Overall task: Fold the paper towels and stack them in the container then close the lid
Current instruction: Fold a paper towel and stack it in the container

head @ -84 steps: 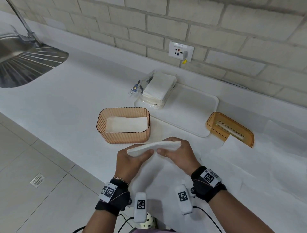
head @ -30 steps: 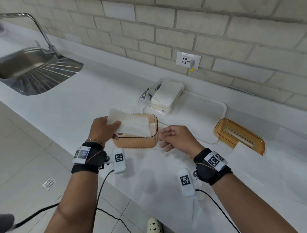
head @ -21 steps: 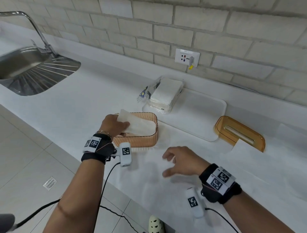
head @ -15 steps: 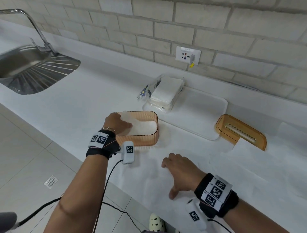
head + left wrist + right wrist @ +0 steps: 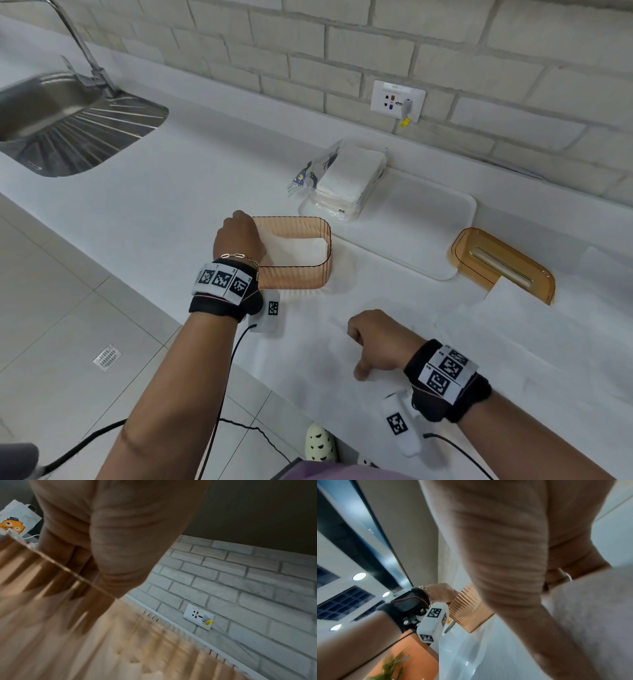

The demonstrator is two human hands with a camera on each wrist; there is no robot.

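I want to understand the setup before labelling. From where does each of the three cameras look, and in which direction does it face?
Head: looks forward and down over the counter at the orange container; both forearms, the left hand and right hand show.
Left wrist: sits low beside the container's ribbed wall, facing the brick wall; the hand fills the top.
Right wrist: sits low, faces leftward across the counter; the right hand fills the middle.
Shared: the wall socket shows in head and left wrist; container and left hand in head and right wrist.
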